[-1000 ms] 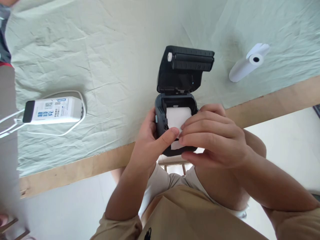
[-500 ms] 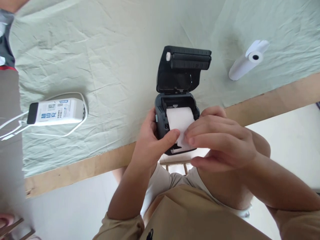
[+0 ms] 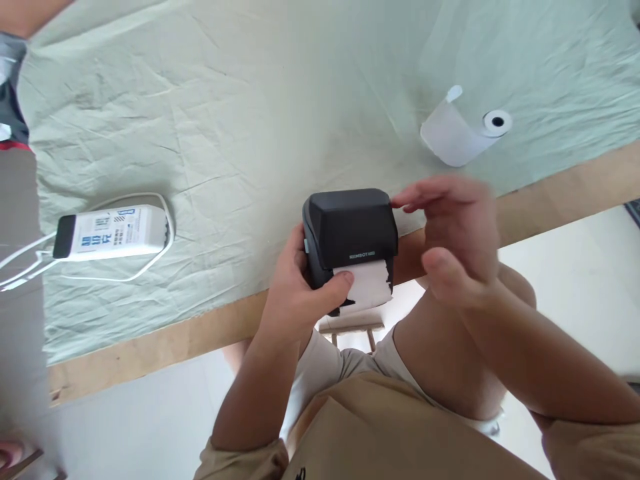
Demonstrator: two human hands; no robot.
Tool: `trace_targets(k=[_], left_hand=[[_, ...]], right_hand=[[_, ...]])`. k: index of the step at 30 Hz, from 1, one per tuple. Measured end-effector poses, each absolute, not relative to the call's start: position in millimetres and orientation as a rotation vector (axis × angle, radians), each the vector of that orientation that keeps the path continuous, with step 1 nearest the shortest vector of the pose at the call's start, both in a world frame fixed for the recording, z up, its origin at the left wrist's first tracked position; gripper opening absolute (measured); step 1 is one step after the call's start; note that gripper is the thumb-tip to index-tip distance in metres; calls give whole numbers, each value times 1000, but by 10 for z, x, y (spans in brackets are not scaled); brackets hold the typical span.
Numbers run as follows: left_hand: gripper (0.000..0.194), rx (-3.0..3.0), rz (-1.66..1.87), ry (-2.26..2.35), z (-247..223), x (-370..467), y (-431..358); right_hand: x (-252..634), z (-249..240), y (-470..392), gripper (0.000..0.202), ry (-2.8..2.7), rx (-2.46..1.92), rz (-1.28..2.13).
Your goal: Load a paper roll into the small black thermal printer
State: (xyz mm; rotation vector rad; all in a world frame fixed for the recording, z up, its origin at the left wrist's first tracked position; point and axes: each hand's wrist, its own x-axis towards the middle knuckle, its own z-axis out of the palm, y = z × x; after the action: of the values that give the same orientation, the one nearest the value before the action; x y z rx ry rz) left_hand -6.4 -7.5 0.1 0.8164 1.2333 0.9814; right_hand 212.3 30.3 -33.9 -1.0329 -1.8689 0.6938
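Note:
A small black label printer [image 3: 350,223] is held over the table's front edge, its lid down. White paper [image 3: 367,287] sticks out below the lid, with a ragged edge. My left hand [image 3: 310,287] grips the printer's left side, its thumb lying on the paper. At the printer's right, my right hand [image 3: 455,233] has its fingers apart and holds nothing; it is slightly blurred, and its fingertips are near or against the lid's right edge. Part of the printer's underside is hidden by my left hand.
A partly unrolled white paper roll [image 3: 460,137] lies on the green cloth [image 3: 240,120] at the right. A white power strip or adapter [image 3: 113,232] with a looped cable sits at the left. Another person's arm [image 3: 25,17] shows at the top left corner.
The printer's lid has swung down from open to closed over the paper. My right hand has left the paper and moved up and right. The roll on the cloth has shifted and uncurled leftward.

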Motion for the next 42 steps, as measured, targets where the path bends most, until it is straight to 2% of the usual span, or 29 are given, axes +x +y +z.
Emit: trace_targets(k=[2, 6, 15, 42], left_hand=[[67, 797, 993, 1210, 1, -63, -76], [69, 780, 1034, 1101, -16, -52, -73], [48, 765, 1054, 1143, -11, -2, -60], [52, 800, 1038, 1090, -51, -15, -53]], right_hand=[[2145, -355, 262, 53, -1826, -937, 751], [2144, -330, 285, 61, -1815, -921, 991], [2109, -297, 300, 66, -1823, -926, 1110], [2129, -269, 344, 60, -1889, -1017, 1006]])
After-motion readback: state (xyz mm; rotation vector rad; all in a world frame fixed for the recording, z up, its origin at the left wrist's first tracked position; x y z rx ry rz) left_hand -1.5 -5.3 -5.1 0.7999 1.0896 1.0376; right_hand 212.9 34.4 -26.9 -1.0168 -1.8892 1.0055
